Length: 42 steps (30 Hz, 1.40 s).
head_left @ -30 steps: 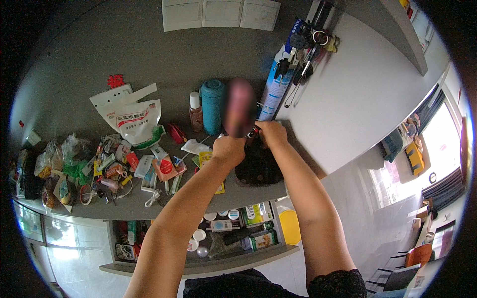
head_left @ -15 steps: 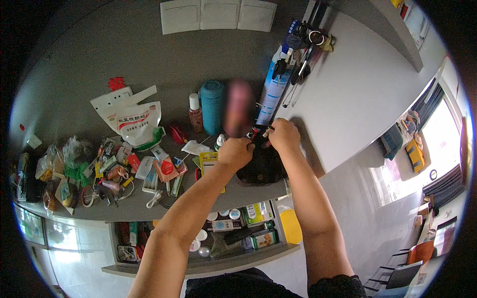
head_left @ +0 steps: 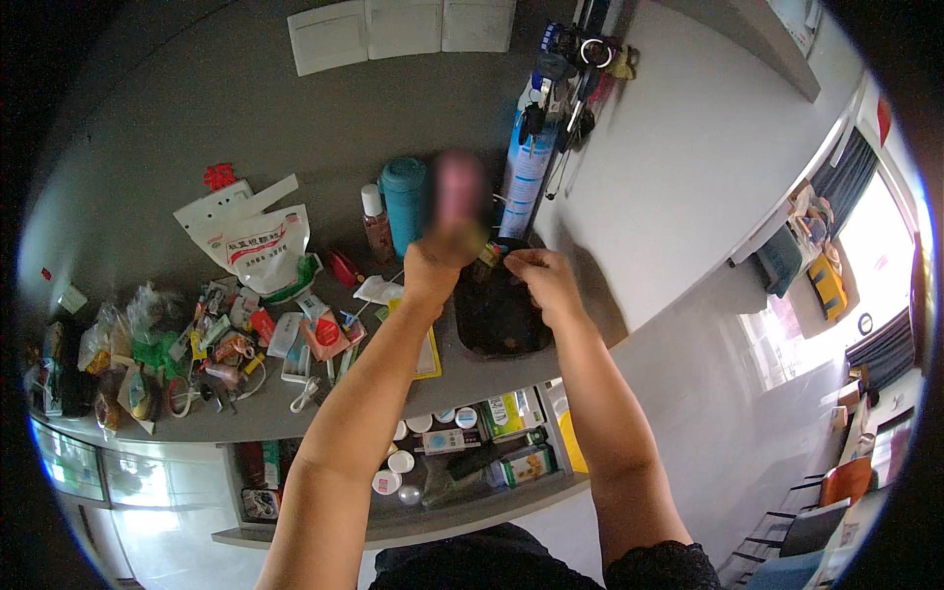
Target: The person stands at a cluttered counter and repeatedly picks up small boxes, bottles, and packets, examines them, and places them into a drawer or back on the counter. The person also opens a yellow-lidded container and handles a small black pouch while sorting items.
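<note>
A dark open-topped container (head_left: 501,320) stands on the counter between my two hands. My left hand (head_left: 433,275) is over its left far corner, fingers curled and partly lost in a blurred patch. Beside those fingers shows a small yellowish and dark item (head_left: 486,258), too small to name. At the container's right far side, my right hand (head_left: 547,281) has thumb and fingers pinched together; whatever sits between them is too small to make out. Behind my left hand stands an upright pinkish thing (head_left: 458,192), smeared by blur. A teal bottle (head_left: 403,205) is just left of it.
A tall blue-and-white can (head_left: 526,177) stands behind the container, with hanging keys (head_left: 551,93) above. Left lie a white pouch (head_left: 264,251), a capped bottle (head_left: 376,221) and many small items. Below, an open drawer (head_left: 393,531) holds jars and boxes.
My left hand has moved to the container's left far side, and my hands are farther apart. More of the container's inside shows. The whole view has shifted slightly.
</note>
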Motion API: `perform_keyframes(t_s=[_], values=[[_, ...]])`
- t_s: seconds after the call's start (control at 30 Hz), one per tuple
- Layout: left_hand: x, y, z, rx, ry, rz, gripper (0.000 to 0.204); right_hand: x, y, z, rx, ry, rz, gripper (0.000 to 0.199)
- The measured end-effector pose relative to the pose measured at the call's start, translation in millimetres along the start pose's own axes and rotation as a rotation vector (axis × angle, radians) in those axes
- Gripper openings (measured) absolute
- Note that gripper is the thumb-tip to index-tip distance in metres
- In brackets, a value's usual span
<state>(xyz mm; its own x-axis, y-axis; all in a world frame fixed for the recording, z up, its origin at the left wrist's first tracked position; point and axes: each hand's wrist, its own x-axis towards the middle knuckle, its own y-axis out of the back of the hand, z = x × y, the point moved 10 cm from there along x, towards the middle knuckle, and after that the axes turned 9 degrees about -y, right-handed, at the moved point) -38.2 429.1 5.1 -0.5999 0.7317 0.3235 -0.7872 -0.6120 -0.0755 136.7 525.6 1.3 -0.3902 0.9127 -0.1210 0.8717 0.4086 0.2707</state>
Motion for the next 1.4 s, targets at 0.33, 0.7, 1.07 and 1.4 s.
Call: perform_keyframes(t_s=[0.33, 0.7, 1.07, 1.4], values=[[-2, -16, -17, 1.043, -0.086, -0.252, 0.035, -2, 2, -10, -1.081, 0.163, 0.294, 0.013], [-7, -9, -27, 1.029, -0.014, -0.13, 0.035, 19, -25, -16, -1.366, 0.269, 0.114, 0.015], [-5, -11, -18, 1.102, -0.013, -0.154, 0.038, 39, -49, -26, -1.498, 0.307, 0.006, 0.018], [-10, 2, -6, 0.952, -0.047, -0.027, 0.033, 56, -52, -8, -1.403, 0.319, 0.083, 0.018]])
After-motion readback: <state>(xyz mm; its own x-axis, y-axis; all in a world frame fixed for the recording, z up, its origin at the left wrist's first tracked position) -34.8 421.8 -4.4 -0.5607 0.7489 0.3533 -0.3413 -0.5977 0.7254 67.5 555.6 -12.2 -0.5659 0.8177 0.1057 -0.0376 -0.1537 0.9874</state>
